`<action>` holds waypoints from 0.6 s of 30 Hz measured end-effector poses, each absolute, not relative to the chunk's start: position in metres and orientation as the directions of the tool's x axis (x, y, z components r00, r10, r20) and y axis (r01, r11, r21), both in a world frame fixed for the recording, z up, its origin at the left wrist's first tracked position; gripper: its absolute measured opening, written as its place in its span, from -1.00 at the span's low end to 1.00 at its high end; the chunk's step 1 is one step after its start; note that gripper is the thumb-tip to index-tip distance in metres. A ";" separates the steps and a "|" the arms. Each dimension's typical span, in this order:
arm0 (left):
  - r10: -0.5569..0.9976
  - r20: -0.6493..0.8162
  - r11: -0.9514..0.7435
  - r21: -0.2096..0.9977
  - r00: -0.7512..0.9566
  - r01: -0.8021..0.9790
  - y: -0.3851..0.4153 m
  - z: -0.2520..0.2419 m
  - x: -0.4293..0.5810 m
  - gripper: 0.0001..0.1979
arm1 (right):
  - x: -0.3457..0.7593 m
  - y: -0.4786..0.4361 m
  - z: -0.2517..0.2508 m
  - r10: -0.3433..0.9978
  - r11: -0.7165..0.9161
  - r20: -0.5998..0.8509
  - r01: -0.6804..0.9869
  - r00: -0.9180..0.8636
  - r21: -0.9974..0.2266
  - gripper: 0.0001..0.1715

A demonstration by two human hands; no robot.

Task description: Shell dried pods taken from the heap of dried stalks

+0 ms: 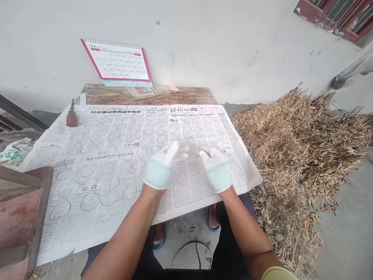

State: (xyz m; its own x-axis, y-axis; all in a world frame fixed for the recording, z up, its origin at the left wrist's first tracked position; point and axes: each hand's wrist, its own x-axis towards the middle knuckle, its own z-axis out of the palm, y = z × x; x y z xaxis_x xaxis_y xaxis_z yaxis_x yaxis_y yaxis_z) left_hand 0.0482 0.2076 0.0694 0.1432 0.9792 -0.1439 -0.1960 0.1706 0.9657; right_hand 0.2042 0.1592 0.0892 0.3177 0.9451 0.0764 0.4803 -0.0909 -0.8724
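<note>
Newspaper sheets (96, 155) cover the wooden table, with many thin curved lines or loops across them; whether these are drawn or lie on top is unclear. My left hand (163, 163), in a white glove with a pale green cuff, is over the middle of the paper, fingers stretched towards the right and thumb raised. To its right, my right hand (215, 163), gloved alike, has thumb and forefinger pinched together. Something thin and faint shows between the hands, too blurred to name. A small red bottle (71, 118) with a dark pointed tip stands at the paper's far left corner.
A desk calendar (122, 62) leans against the wall behind the table, near a folded printed paper (151, 91). Dry stalks (285, 140) are heaped on the floor at the right. A wooden piece of furniture (45, 194) borders the table's left side.
</note>
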 end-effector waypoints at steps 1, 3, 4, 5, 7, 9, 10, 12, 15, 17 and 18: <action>0.981 -0.138 0.163 0.969 0.137 -0.187 0.208 0.069 0.048 -0.41 | 0.205 0.160 0.088 0.939 -0.105 0.063 0.458 0.337 -0.883 -0.70; 0.985 -0.131 0.149 0.974 0.114 -0.169 0.210 0.069 0.047 -0.44 | 0.208 0.164 0.086 0.923 -0.139 0.025 0.394 0.383 -0.908 -0.69; 0.987 -0.130 0.145 0.976 0.098 -0.165 0.210 0.069 0.046 -0.43 | 0.210 0.166 0.086 0.917 -0.152 0.006 0.362 0.400 -0.920 -0.69; 0.988 -0.132 0.144 0.977 0.086 -0.160 0.211 0.069 0.046 -0.43 | 0.213 0.167 0.085 0.912 -0.159 -0.009 0.335 0.409 -0.929 -0.70; 0.987 -0.144 0.153 0.979 0.072 -0.132 0.212 0.069 0.045 -0.42 | 0.220 0.170 0.087 0.911 -0.155 -0.021 0.295 0.413 -0.943 -0.75; 0.985 -0.158 0.163 0.984 0.073 -0.071 0.212 0.070 0.045 -0.41 | 0.225 0.170 0.090 0.905 -0.144 -0.020 0.262 0.426 -0.954 -0.78; 0.984 -0.160 0.163 0.986 0.082 -0.039 0.212 0.070 0.045 -0.40 | 0.226 0.169 0.091 0.901 -0.141 -0.021 0.247 0.433 -0.959 -0.79; 0.984 -0.145 0.146 0.989 0.107 0.005 0.210 0.071 0.047 -0.38 | 0.225 0.167 0.094 0.904 -0.136 -0.022 0.239 0.426 -0.961 -0.79; 0.984 -0.109 0.104 0.994 0.141 0.041 0.207 0.075 0.048 -0.35 | 0.218 0.163 0.096 0.921 -0.123 -0.017 0.249 0.389 -0.961 -0.77; 0.978 -0.091 0.077 0.994 0.187 0.079 0.207 0.077 0.047 -0.31 | 0.212 0.162 0.094 0.926 -0.130 -0.038 0.223 0.375 -0.966 -0.81; 0.973 -0.077 0.057 0.993 0.217 0.100 0.208 0.077 0.045 -0.28 | 0.209 0.162 0.093 0.927 -0.139 -0.056 0.201 0.372 -0.970 -0.82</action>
